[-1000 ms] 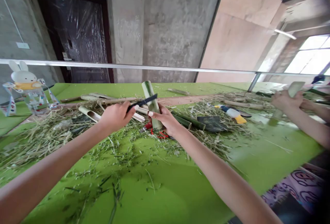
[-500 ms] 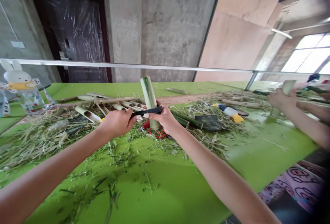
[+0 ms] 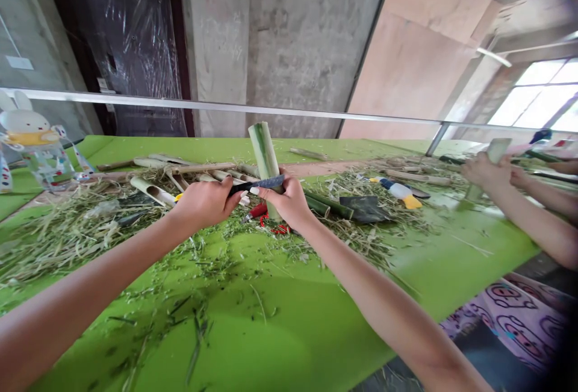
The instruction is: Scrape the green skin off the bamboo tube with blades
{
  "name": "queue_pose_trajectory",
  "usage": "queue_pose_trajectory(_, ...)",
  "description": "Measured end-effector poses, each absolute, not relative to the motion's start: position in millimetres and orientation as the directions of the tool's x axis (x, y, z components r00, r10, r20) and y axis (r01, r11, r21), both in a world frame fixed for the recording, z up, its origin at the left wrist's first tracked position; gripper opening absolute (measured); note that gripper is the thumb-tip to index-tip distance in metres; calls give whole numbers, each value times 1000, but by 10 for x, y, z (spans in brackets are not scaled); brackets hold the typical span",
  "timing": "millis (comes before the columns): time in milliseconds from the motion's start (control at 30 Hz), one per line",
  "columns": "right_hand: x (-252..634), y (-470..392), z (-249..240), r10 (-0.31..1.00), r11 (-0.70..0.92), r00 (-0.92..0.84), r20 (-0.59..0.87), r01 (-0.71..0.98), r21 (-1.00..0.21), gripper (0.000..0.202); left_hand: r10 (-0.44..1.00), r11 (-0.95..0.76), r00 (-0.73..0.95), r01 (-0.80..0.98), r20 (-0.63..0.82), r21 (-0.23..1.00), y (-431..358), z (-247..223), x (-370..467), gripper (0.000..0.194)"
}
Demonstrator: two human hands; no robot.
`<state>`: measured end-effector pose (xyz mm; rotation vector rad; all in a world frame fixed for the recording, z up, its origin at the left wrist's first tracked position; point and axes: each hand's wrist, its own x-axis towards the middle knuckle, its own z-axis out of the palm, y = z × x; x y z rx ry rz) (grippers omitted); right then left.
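Note:
A peeled, pale green bamboo tube (image 3: 262, 148) stands on the table between my hands, its top leaning slightly left. Across its near side lies a dark, flat-bladed knife (image 3: 259, 184). My left hand (image 3: 210, 201) is closed around the knife's left end, which the fingers mostly cover. At the other end my right hand (image 3: 291, 199) grips the blade, thumb in front and fingers beside the tube; whether they also press on the bamboo is hidden. Close to the tube's foot lie a red-handled tool (image 3: 256, 212) and a red object (image 3: 276, 225).
Bamboo shavings (image 3: 103, 235) cover much of the green table (image 3: 253, 344). Cut bamboo tubes (image 3: 151, 190) lie behind my left hand, darker green ones (image 3: 336, 206) to the right. A blue-white-yellow tool (image 3: 400, 193) and a rabbit-shaped bottle (image 3: 36, 145) are there. At right, a co-worker's hands (image 3: 490, 172) hold another tube.
Both my hands still hold the knife against the tube. The blade has turned a little, so its face catches more light. The whole view has shifted slightly.

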<state>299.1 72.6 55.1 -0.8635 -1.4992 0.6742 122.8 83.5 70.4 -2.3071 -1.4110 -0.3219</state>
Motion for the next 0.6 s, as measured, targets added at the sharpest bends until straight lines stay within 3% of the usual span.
queue_pose_trajectory(400,3087,788,523,795,578,-38,606,353,-736,41,766,-367,477,875,431,-316,881,719,1214,55)
queue_pose_trajectory(600,3095,835,528,778,537,84,623,424,-729,36,762,-336,445,893,470,-300,933,798,1295,57)
